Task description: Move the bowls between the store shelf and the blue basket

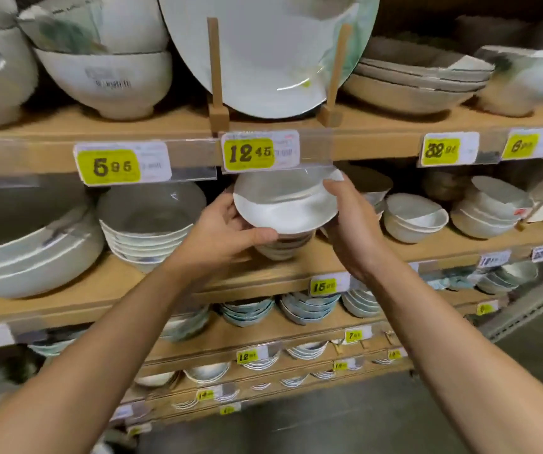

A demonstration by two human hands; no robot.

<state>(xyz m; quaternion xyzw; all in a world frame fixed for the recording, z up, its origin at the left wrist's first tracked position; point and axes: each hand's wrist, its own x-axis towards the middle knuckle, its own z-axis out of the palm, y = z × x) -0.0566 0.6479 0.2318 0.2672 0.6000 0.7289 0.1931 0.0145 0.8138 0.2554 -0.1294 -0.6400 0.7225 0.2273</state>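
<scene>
While both hands hold it, a white bowl [288, 204] tips toward us over a small stack of bowls [281, 249] on the wooden shelf [263, 278].
The left hand [221, 231] grips the near rim, thumb curled along it, and the right hand [352, 224] holds the right edge with its fingertips on the rim. A yellow price tag [249, 154] sits just above. More bowls [145, 231] stand on both sides.
</scene>
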